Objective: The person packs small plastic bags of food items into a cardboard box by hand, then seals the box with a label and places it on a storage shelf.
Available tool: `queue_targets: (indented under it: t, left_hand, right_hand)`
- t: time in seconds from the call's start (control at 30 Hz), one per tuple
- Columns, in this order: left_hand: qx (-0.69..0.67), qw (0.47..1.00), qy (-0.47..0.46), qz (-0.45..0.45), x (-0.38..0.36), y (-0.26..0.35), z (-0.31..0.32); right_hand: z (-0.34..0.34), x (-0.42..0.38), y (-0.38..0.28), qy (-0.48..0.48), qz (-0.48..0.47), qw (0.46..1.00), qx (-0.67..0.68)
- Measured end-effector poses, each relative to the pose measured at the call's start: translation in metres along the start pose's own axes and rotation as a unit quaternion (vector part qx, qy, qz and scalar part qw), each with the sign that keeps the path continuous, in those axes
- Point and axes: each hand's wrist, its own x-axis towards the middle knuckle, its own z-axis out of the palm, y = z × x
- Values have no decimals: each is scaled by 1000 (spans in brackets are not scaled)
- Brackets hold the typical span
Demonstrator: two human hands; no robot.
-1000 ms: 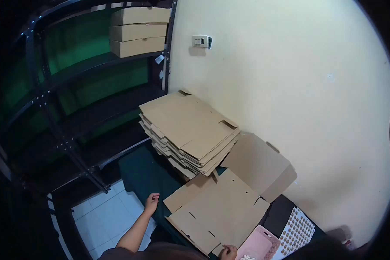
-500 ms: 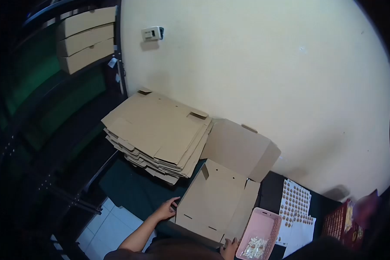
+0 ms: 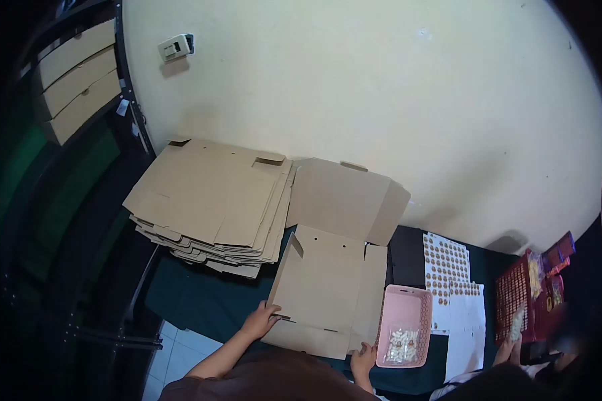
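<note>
In the head view, a partly folded cardboard box (image 3: 324,277) lies on the table in front of me, its lid (image 3: 338,197) raised against the wall and its front flap (image 3: 308,339) lowered towards me. My left hand (image 3: 261,322) grips the box at its front left corner, fingers bent over the side wall by a slot. At the front right corner, my right hand (image 3: 362,361) has its thumb and fingers a little apart, close to the right flap (image 3: 373,294). Right beside that hand stands a pink plastic basket (image 3: 430,314) with small white packets (image 3: 403,345) in it.
A tall stack of flattened cardboard boxes (image 3: 204,194) sits to the left. Sticker sheets (image 3: 446,267) lie right of the basket. Another person's hand (image 3: 508,351) holds a packet by a red basket (image 3: 512,294). Closed boxes (image 3: 83,80) fill a shelf at far left.
My view has swung right. The front flap now lies flatter, my left hand reaches farther over the wall, and another person's hand with a packet has come into view.
</note>
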Motion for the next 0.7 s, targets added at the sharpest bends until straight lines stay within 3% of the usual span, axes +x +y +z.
queue_targets:
  t: [0.2,0.3,0.4,0.47,0.5,0.53,0.6,0.63,0.67,0.7]
  left_hand:
    - [-27,999,16,19,-2,-8,2]
    - [-17,999,21,24,-6,-7,4]
    - [-13,1000,11,25,-6,-9,5]
    - [-13,1000,0,23,-5,-14,9]
    - [1,999,-13,33,-3,-19,10]
    - [14,999,-25,43,-3,-22,11]
    - [31,997,-76,13,0,-12,1]
    - [47,991,-125,-17,3,-6,-5]
    - [48,991,-126,-18,5,-3,-9]
    - [50,984,-168,-28,8,0,-13]
  right_hand:
    - [-3,-6,-23,-27,-3,1000,3]
    - [16,-1,-15,-47,-55,997,38]
    - [45,4,1,12,-79,994,75]
    - [55,10,8,-91,11,966,242]
    - [70,14,19,-72,-26,957,278]
    - [77,15,34,-72,-24,957,279]
    - [41,8,3,-109,82,957,255]
    - [3,-7,-43,-100,89,933,335]
    - [4,0,-29,-100,90,933,335]
    - [3,14,-8,-189,60,952,232]
